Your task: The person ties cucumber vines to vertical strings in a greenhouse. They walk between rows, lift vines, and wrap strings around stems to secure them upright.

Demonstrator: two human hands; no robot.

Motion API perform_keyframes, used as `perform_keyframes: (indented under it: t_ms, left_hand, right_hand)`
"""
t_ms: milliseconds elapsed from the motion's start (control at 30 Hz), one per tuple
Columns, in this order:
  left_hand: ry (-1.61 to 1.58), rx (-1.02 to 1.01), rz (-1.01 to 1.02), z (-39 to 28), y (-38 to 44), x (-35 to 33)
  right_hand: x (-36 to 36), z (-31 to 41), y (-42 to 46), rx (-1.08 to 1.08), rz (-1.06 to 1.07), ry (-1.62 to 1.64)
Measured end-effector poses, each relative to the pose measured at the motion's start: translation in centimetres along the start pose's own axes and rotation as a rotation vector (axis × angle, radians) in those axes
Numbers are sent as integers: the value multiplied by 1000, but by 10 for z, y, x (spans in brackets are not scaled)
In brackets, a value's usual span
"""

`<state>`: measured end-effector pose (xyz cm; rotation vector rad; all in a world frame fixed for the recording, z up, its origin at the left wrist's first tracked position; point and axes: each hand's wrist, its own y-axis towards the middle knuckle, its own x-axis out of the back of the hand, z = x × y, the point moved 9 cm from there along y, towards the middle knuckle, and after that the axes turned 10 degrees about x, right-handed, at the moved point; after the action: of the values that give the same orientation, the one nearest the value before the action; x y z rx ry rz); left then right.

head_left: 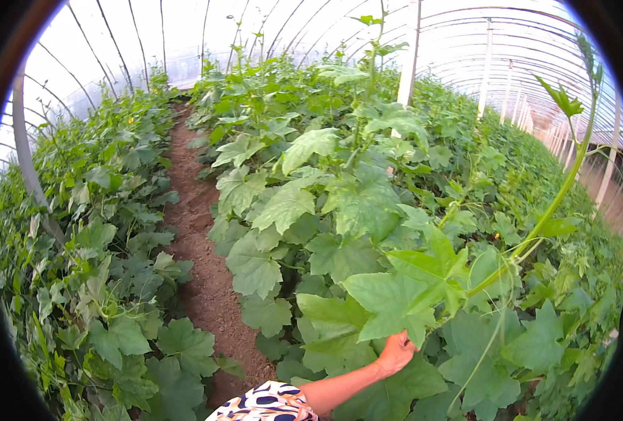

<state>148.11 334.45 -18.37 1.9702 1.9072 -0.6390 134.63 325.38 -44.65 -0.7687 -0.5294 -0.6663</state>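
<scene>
My left hand (398, 351) reaches in from the bottom on a bare forearm, below a patterned sleeve. Its fingers are closed around the lower part of a green vine stem (545, 218), just under a broad lobed leaf (395, 300) that hides part of the fingertips. From there the stem slants up to the right, with thin tendrils and a young leaf (566, 101) near its tip. Larger leaves lie beneath the wrist. My right hand is out of view.
A bare soil path (198, 247) runs between dense leafy rows on both sides. A pale post (410, 52) rises among the plants, and another post (27, 152) leans at the left. Curved ribs carry the greenhouse film overhead.
</scene>
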Motion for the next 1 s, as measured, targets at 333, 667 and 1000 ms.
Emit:
perform_keyframes:
  t_ms: [333, 667, 1000]
  left_hand:
    - [68, 531, 194, -26, -145, 127]
    - [127, 1242, -65, 307, -366, 389]
    - [867, 884, -350, 30, -330, 360]
  right_hand:
    - [-28, 50, 25, 55, 104, -41]
    - [-97, 109, 50, 282, 238, -159]
    - [-83, 297, 68, 609, 307, -165]
